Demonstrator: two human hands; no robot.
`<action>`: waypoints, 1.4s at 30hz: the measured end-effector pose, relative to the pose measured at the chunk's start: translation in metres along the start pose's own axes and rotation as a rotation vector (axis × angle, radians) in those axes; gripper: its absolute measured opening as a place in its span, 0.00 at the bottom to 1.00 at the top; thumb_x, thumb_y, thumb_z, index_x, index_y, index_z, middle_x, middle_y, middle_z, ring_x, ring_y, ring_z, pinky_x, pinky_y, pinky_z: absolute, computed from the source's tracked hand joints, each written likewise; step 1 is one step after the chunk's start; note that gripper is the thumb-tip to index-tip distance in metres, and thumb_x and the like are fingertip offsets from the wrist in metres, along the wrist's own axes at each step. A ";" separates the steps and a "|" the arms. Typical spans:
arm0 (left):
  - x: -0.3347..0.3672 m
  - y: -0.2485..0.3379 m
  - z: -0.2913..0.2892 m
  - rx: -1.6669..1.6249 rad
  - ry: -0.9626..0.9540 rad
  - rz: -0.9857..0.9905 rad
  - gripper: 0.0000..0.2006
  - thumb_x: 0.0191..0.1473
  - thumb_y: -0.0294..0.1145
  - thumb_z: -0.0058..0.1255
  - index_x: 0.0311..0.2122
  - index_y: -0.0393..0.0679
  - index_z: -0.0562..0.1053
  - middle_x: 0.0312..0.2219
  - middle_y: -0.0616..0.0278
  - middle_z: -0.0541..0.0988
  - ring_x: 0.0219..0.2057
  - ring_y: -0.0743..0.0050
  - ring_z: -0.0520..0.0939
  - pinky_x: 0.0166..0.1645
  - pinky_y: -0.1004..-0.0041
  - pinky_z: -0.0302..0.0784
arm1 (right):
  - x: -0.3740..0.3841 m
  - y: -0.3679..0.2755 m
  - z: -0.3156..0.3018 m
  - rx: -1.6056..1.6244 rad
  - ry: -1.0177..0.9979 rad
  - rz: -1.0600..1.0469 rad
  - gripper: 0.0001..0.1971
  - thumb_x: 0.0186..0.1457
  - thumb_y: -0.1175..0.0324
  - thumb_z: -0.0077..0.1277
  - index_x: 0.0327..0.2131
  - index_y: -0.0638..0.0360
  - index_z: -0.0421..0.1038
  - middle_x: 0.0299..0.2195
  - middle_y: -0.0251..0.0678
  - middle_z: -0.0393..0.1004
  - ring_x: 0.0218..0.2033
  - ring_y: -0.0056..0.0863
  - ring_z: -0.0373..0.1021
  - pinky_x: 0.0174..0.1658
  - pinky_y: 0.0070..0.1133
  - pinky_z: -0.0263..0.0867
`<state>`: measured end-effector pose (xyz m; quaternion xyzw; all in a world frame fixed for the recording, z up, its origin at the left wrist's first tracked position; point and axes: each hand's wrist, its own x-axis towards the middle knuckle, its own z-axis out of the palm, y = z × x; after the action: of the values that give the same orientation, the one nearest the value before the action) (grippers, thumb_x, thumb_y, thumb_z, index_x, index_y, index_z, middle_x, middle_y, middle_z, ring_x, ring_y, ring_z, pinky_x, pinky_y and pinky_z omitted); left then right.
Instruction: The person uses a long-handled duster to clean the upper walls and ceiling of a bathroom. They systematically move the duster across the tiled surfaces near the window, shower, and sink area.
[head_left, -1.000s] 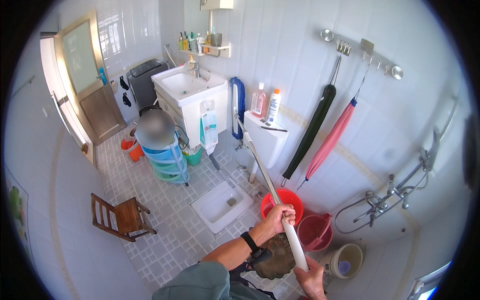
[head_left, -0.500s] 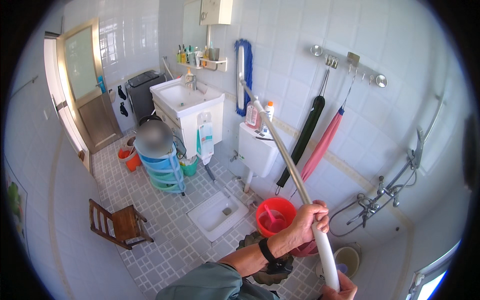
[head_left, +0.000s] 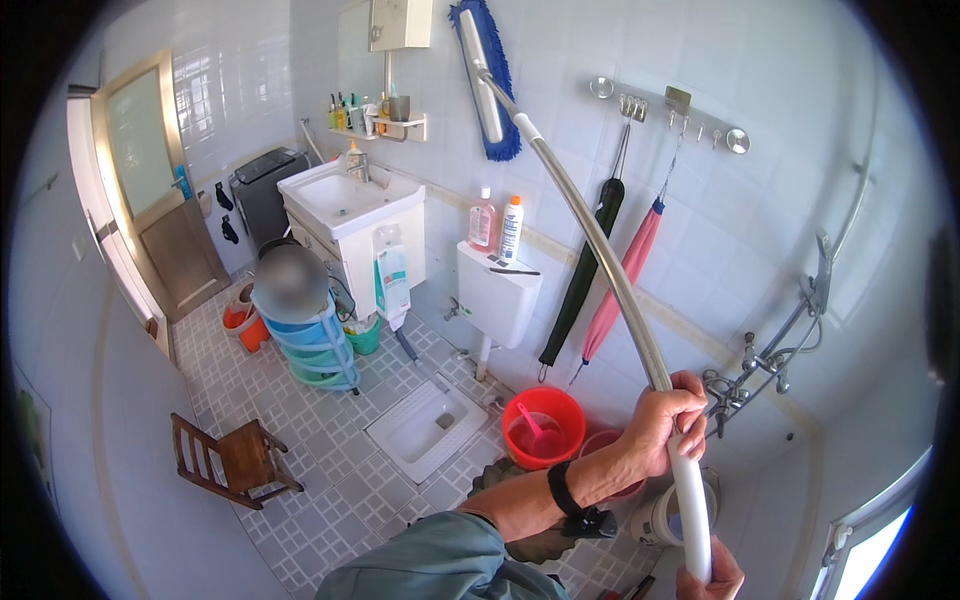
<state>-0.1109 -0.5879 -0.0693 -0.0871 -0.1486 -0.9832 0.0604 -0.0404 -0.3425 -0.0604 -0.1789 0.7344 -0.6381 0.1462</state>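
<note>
A flat mop with a long metal pole [head_left: 610, 265] runs from the lower right up to the wall. Its blue fringed head [head_left: 504, 130] lies against the white tiles, right of the mirror cabinet and above the cistern. My left hand [head_left: 665, 425], with a black band at the wrist, is wrapped round the pole where the metal meets the white grip. Lower down, my right hand [head_left: 712, 577] is closed round the end of the white grip, partly cut off by the picture's edge.
Two bottles [head_left: 482, 222] stand on the white cistern [head_left: 500, 300]. A dark and a pink umbrella [head_left: 625, 280] hang from the hook rail. Below are a red bucket [head_left: 570, 455], a squat toilet [head_left: 400, 430], a wooden chair [head_left: 245, 460] and a blue rack [head_left: 320, 350]. Shower taps [head_left: 755, 375] stick out on the right.
The mop head has moved up the wall, and its fringe now tilts the other way. Both hands have shifted right, still on the pole. The view has turned slightly right.
</note>
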 end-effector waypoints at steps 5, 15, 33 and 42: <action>0.005 -0.006 -0.044 0.041 0.024 0.005 0.05 0.50 0.23 0.46 0.28 0.49 0.68 0.13 0.70 0.60 0.08 0.74 0.63 0.15 0.69 0.63 | 0.013 0.039 0.004 0.004 -0.043 0.026 0.28 0.48 0.68 0.56 0.53 0.70 0.66 0.33 0.28 0.72 0.26 0.12 0.62 0.27 0.11 0.57; 0.002 -0.024 -0.092 0.025 0.037 -0.040 0.06 0.51 0.22 0.46 0.27 0.48 0.67 0.12 0.69 0.60 0.08 0.74 0.63 0.15 0.70 0.62 | 0.024 0.097 -0.004 -0.184 -0.048 0.016 0.24 0.49 0.74 0.51 0.52 0.66 0.67 0.27 0.28 0.70 0.24 0.15 0.63 0.26 0.16 0.60; 0.011 -0.038 -0.141 0.016 -0.013 -0.030 0.05 0.49 0.24 0.48 0.28 0.49 0.67 0.13 0.70 0.59 0.10 0.75 0.64 0.19 0.69 0.65 | 0.047 0.141 -0.023 -0.205 -0.179 -0.029 0.26 0.52 0.70 0.52 0.54 0.71 0.63 0.32 0.30 0.70 0.29 0.17 0.64 0.29 0.17 0.62; 0.011 -0.053 -0.094 -0.010 -0.154 -0.059 0.04 0.52 0.25 0.48 0.28 0.48 0.67 0.12 0.69 0.60 0.09 0.76 0.64 0.18 0.70 0.64 | 0.019 0.147 -0.045 -0.200 0.019 -0.082 0.24 0.52 0.71 0.51 0.53 0.70 0.65 0.21 0.29 0.68 0.18 0.16 0.64 0.19 0.17 0.60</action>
<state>-0.1436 -0.5667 -0.1703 -0.1582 -0.1505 -0.9757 0.0192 -0.0880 -0.2932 -0.1988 -0.2166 0.7877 -0.5689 0.0943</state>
